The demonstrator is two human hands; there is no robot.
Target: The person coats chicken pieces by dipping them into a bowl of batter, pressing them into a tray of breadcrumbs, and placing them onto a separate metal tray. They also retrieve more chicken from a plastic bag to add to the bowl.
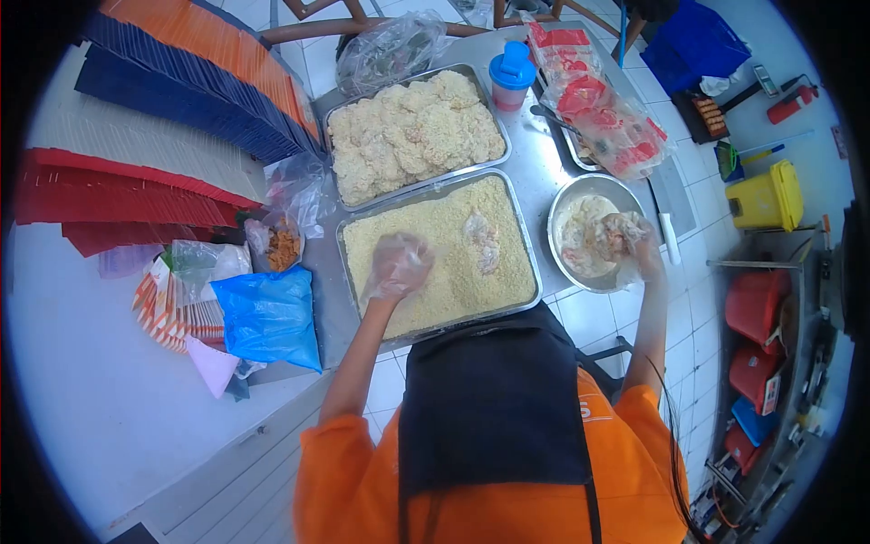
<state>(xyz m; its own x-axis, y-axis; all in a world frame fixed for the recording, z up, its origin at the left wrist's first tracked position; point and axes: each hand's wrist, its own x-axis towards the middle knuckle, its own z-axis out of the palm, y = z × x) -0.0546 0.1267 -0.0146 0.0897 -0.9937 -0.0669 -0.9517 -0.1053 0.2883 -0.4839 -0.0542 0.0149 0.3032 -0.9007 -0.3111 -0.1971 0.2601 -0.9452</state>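
Observation:
My left hand [400, 266], in a clear plastic glove, is down in the yellow crumbs [435, 292] of a metal tray [535, 267]. Motion blur and the glove hide how its fingers lie. To its right in the same tray, a piece of raw meat [482, 243] lies partly coated in crumbs. My right hand [645, 252], also gloved, is over a steel bowl [555, 238] and closed on a wet, batter-covered piece of meat [618, 234]. Pale batter with more meat [583, 238] sits in the bowl.
Behind, another tray [504, 150] is heaped with crumbed pieces [412, 131]. A blue-lidded cup [513, 77], red-printed plastic bags [605, 127] and a white-handled knife [669, 238] lie to the right. Stacked folded cardboard [172, 118], a small bowl [283, 247] and a blue bag [269, 315] are left.

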